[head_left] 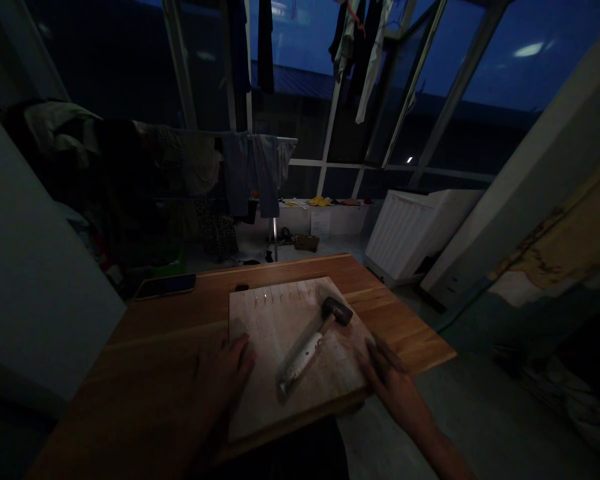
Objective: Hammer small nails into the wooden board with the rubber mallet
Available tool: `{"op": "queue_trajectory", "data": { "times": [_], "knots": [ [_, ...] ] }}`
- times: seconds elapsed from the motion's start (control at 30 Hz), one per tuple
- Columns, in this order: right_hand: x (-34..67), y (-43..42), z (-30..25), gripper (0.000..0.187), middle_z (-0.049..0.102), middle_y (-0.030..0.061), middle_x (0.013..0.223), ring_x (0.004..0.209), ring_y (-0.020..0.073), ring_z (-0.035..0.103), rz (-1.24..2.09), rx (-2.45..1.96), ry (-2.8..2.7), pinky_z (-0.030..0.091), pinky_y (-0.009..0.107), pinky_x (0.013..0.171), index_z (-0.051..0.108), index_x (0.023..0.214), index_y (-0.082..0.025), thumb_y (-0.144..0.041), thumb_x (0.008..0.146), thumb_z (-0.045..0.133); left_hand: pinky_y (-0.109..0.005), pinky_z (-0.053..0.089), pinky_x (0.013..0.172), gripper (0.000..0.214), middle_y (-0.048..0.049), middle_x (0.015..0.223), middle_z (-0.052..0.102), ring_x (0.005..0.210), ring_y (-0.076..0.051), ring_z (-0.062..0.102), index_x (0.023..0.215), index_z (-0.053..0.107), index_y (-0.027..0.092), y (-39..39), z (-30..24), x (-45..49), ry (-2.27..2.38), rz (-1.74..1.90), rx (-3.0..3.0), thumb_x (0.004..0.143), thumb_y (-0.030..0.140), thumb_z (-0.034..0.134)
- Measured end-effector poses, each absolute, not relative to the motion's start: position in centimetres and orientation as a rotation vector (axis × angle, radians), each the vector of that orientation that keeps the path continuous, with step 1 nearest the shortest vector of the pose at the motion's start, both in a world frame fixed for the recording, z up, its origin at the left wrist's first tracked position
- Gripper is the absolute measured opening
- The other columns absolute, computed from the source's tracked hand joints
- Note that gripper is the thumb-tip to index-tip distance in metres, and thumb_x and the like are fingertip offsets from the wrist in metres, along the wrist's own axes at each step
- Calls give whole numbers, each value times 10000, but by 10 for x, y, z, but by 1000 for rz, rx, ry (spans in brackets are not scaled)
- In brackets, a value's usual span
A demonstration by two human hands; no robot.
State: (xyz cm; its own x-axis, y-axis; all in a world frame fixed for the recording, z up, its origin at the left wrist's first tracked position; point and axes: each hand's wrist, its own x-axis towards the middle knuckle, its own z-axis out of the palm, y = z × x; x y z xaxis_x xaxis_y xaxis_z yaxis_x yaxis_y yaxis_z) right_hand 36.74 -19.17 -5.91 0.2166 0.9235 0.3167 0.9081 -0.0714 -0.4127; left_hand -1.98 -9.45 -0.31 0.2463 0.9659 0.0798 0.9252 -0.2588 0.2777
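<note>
A pale wooden board (pixel 260 393) lies at the near side of the table, its front edge jutting toward me. Across its top rests a hammer (pixel 310 353), dark head at the far right, light wrapped handle slanting down to the left. Small nails (pixel 273 299) stand upright in a row along the board's far edge, with faint lines beside them. My left hand (pixel 225 373) grips the board's left edge, thumb side over the top; its other fingers are dim. At the right edge, my right hand (pixel 393 380) holds the board, thumb on top and fingers along the side. Neither hand touches the hammer.
The wooden table (pixel 180 327) carries a phone (pixel 166 286) at its far left and a small dark object (pixel 241 287) behind the board. Beyond stand a laundry rack (pixel 265 167) with clothes and a white washing machine (pixel 405 227). The room is dim.
</note>
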Motion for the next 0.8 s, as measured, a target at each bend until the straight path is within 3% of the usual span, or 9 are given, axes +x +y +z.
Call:
{"op": "queue_trajectory", "data": {
  "times": [0.1,0.23,0.37,0.43,0.53,0.6,0.7,0.8],
  "knots": [
    [360,-184,-63,636,525,211,1560,1476,351,467,-2,-1951,-1727,391,559,1212,616,1429,-136,-574,1015,413,-654,290,1170,444,-151,1449,644,1455,-398,436,1348,668,225,-91,3,-28,1800,331,2365,999,416,472],
    [360,-172,-50,522,590,165,1513,1473,352,467,5,-1928,-1812,362,583,1215,669,1362,-195,-521,1009,466,-613,344,1141,426,-174,1379,683,1405,-399,493,1296,691,211,-82,2,-33,1794,382,2402,990,425,487],
    [366,-153,-25,440,735,152,1263,1309,353,606,119,-1898,-1810,447,551,1140,747,1155,-213,-524,996,478,-643,357,1130,406,-184,1257,730,1327,-405,559,1260,698,191,-63,-7,-33,1753,571,2345,958,406,532],
    [367,-133,-11,454,732,155,1239,1213,332,659,188,-1845,-1679,488,514,1099,747,1122,-207,-539,991,467,-571,457,1081,387,-166,1249,721,1235,-351,625,1237,693,197,-45,-9,-30,1668,776,2224,936,393,550],
    [364,-87,10,506,713,157,1256,1154,327,679,361,-1665,-1410,550,490,1019,738,1096,-190,-624,905,564,-421,598,877,356,-133,1276,673,1135,-280,669,1166,686,221,-11,-7,-18,1492,1114,1927,879,410,596],
    [358,-49,21,530,735,133,1213,1117,317,695,630,-1531,-1236,603,454,929,730,1096,-197,-654,841,642,-375,616,778,376,-139,1256,656,1105,-277,680,1120,678,208,12,-7,-7,1430,1220,1688,824,438,650],
    [345,6,30,486,707,118,1298,1201,312,661,903,-1425,-1051,638,390,825,714,1072,-220,-639,828,677,-343,611,725,471,-151,1244,658,975,-244,713,1124,644,185,37,-11,7,1337,1255,1367,770,490,707],
    [331,43,27,419,734,146,1232,1093,286,714,1026,-1416,-1088,636,364,756,718,1028,-213,-596,868,661,-315,591,703,529,-141,1219,678,840,-194,719,1098,632,180,47,-20,16,1281,1284,1245,727,541,740]
  ]
}}
